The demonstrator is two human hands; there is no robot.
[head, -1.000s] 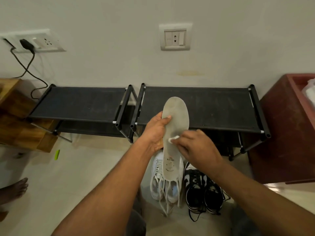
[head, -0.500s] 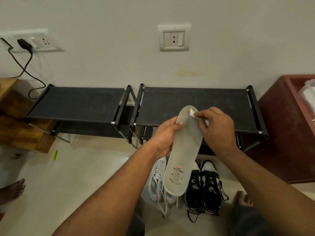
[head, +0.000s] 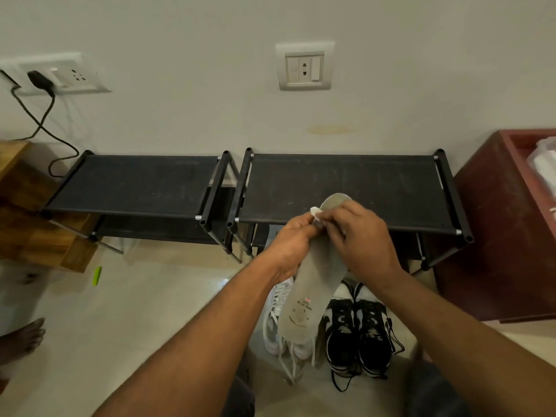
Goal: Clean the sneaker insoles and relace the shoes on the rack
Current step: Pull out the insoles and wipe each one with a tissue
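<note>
A grey insole (head: 310, 293) stands almost upright in front of me, toe end up, over the right shoe rack (head: 346, 188). My left hand (head: 290, 242) grips its left edge near the middle. My right hand (head: 364, 239) pinches a small white wipe (head: 316, 212) and presses it on the insole near the toe end. Under the insole, on the floor, stand a pair of white sneakers (head: 275, 323) with loose laces and a pair of black-and-white sneakers (head: 358, 332).
A second black rack (head: 132, 185) stands to the left. A wooden block (head: 27, 212) sits at far left, a red-brown cabinet (head: 508, 236) at right. A charger cable (head: 42, 121) hangs from the wall socket. Another person's bare foot (head: 24, 335) shows at the left edge.
My right hand rubbed the wipe from the insole's middle up to its toe end, and now across to the left edge. The insole tilted slightly rightward.
</note>
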